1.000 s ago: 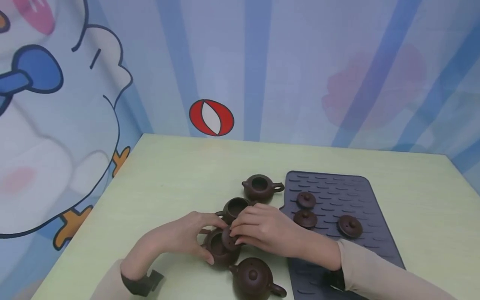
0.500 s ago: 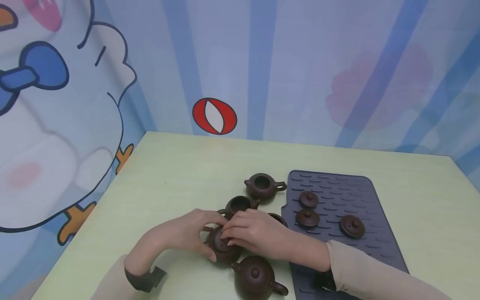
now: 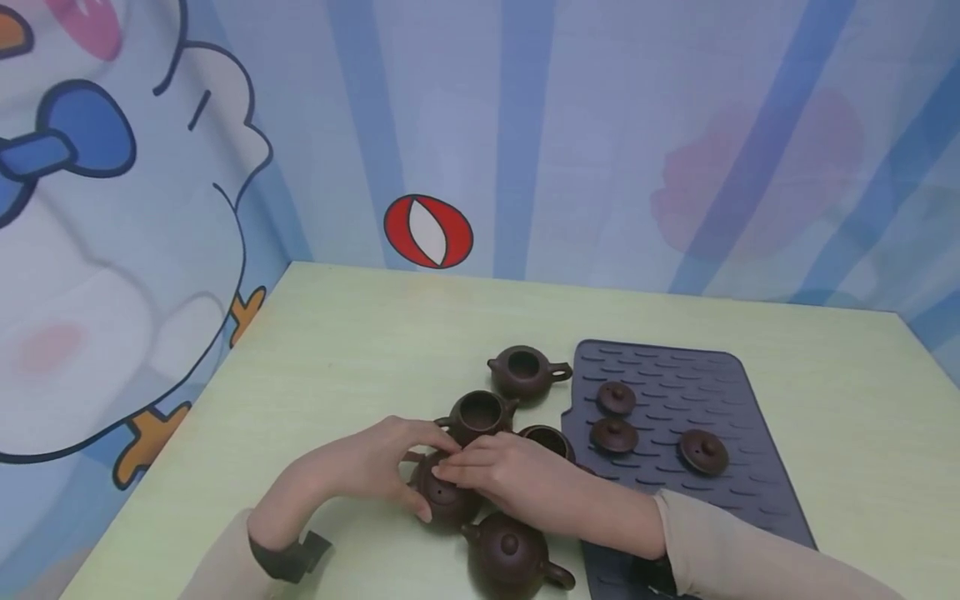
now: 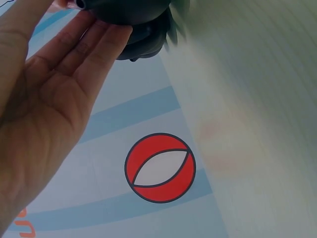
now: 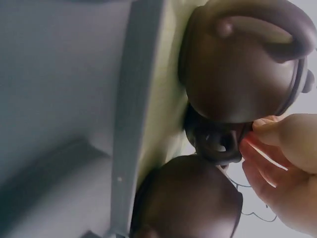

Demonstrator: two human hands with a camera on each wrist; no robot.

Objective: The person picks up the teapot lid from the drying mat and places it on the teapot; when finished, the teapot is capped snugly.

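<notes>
My left hand (image 3: 363,462) grips a small dark brown teapot (image 3: 455,515), its thumb in front and its fingers behind the body. A brown lid (image 3: 439,492) sits on that pot's mouth. The fingers of my right hand (image 3: 521,479) are on this lid, covering its knob; in the right wrist view thumb and fingertips come together behind another pot. Just in front stands a lidded teapot (image 3: 508,552). Behind my hands are lidless teapots: one (image 3: 480,414) near my fingertips, one (image 3: 547,440) partly behind the right hand, and one (image 3: 522,372) farther back.
A dark grey ridged mat (image 3: 675,375) lies to the right, partly under my right forearm. On it rest three loose lids: a back one (image 3: 617,398), one in front of it (image 3: 614,435) and one farther right (image 3: 703,452). A printed backdrop (image 3: 585,150) rises behind the pale table.
My right hand has moved left and slightly down with the lid. The lid was tilted over the teapot's open mouth; now it covers it. My left hand keeps its grip on the teapot.
</notes>
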